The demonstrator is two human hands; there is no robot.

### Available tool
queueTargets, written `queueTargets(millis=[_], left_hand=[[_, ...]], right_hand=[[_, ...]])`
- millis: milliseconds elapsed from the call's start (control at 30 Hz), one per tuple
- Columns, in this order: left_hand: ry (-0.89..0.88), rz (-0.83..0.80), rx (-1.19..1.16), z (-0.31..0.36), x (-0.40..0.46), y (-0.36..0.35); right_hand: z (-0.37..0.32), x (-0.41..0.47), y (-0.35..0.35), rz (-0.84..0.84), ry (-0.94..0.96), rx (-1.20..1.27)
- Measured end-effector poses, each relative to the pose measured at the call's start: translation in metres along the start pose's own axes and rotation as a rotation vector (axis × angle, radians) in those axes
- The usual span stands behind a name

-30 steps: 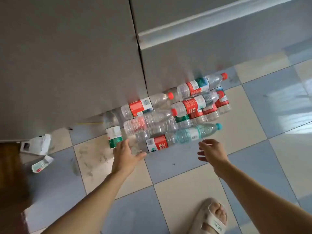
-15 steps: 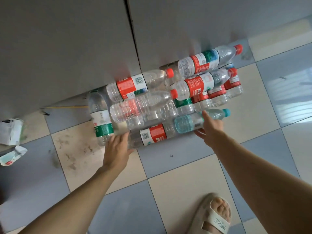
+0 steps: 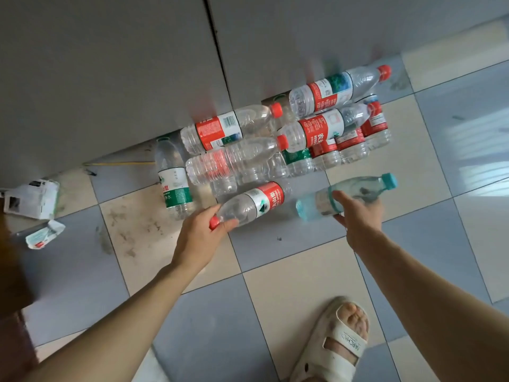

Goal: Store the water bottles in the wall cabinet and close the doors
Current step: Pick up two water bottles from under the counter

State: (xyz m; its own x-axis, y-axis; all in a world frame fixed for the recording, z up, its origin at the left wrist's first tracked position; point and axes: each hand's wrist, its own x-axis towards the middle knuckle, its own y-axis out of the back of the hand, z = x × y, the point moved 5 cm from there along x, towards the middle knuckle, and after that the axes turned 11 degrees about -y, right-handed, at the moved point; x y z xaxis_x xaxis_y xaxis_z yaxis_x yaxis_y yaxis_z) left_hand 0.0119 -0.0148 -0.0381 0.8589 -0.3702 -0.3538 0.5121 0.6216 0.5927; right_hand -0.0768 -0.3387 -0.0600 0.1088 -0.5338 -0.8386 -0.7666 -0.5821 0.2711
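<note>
Several clear water bottles (image 3: 278,139) with red or green labels are piled on the tiled floor against the grey cabinet doors (image 3: 115,78), which are closed. My left hand (image 3: 201,238) grips the capped neck of a red-labelled bottle (image 3: 256,202) at the front of the pile. My right hand (image 3: 358,216) holds a teal-capped bottle (image 3: 355,194) around its middle, lifted a little off the floor to the right. A green-labelled bottle (image 3: 173,180) stands at the pile's left.
Crumpled white cartons (image 3: 33,199) lie on the floor at the left. A sandalled foot (image 3: 336,340) is planted on the tiles below my right arm. Blue and cream floor tiles (image 3: 297,271) stretch in front of the pile.
Both hands have closed on bottles. The left hand took the red-labelled bottle by its neck, and the right hand drew the teal-capped bottle right and away from the pile.
</note>
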Motion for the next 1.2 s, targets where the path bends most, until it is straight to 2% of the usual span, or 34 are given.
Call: queueTargets(millis=[167,333,500,633,800,900,1033,1200], left_hand=[[-0.171,0.087,0.119,0.065,0.017,0.012],[-0.394,0.057,0.157,0.115,0.027,-0.008],[-0.523,0.032,0.165,0.125,0.022,-0.031],[-0.439,0.064,0.133,0.105,0.018,-0.039],[-0.241,0.058,-0.039,0.062,0.018,-0.058],[-0.147,0.082,-0.1,0.038,0.021,-0.071],[-0.093,0.123,-0.216,0.027,0.026,-0.086],[-0.082,0.172,-0.302,0.03,0.029,-0.096]], right_hand=[[-0.017,-0.026,0.009,0.023,0.331,-0.374],[-0.014,-0.03,-0.002,-0.019,0.495,-0.548],[0.001,-0.028,-0.015,-0.106,0.633,-0.679],[0.001,-0.02,-0.022,-0.158,0.665,-0.717],[0.016,0.002,-0.016,-0.214,0.526,-0.728],[0.029,0.016,-0.015,-0.251,0.451,-0.665],[0.029,0.019,-0.025,-0.316,0.468,-0.526],[0.028,0.019,-0.033,-0.374,0.447,-0.39]])
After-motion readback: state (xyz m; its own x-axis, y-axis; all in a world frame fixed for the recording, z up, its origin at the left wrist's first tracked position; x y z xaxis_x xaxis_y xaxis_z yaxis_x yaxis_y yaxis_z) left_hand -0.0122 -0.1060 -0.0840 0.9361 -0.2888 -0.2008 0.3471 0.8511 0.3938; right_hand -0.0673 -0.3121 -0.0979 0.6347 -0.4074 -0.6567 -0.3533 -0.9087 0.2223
